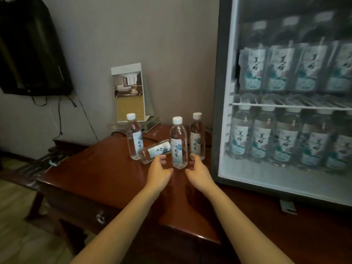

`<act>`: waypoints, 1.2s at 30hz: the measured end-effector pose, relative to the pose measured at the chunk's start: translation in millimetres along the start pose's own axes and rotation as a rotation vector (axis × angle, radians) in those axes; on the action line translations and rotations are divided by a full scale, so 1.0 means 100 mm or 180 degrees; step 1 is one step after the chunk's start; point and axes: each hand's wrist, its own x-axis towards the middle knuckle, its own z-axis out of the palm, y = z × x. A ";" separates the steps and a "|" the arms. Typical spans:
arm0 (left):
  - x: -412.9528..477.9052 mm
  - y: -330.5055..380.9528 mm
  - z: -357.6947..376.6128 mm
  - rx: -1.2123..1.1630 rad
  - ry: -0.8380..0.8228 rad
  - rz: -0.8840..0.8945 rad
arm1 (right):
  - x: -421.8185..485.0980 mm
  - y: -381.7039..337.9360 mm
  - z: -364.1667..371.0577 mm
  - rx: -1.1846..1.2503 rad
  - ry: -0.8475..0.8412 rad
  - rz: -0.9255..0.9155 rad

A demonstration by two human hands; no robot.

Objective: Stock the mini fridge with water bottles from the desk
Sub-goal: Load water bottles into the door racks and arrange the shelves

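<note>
Bottle (178, 143) stands upright — between both open hands (178, 170).

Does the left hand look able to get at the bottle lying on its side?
Probably yes: the open left hand sits just in front of the lying bottle, nothing between them; the front upright bottle stands clear to its right.

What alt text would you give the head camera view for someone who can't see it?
Two bare hands, left hand and right hand, reach either side of the front bottle on a wooden desk, not gripping it. Behind stand the left bottle and right bottle, with a lying bottle between. The fridge at right is packed with bottles.
</note>
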 end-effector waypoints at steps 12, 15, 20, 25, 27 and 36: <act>0.59 -0.30 0.40 -0.0277 -0.0089 0.0723 | 0.58 0.18 0.22 0.0686 0.0166 -0.0150; 0.57 -0.31 0.39 -0.0091 -0.0126 0.0903 | 0.60 0.24 0.24 0.0492 0.0321 -0.0227; 0.55 -0.34 0.40 -0.0083 -0.0317 0.0889 | 0.62 0.30 0.22 0.0436 0.0293 -0.0134; 0.53 -0.32 0.37 -0.0095 -0.0750 0.0670 | 0.53 0.31 0.16 0.0858 0.0100 -0.0001; 0.54 -0.33 0.36 -0.0107 -0.0779 0.0621 | 0.53 0.30 0.14 0.0780 0.0086 0.0010; 0.52 -0.25 0.29 0.0250 -0.0861 0.0514 | 0.51 0.20 0.06 0.0395 0.0028 0.0018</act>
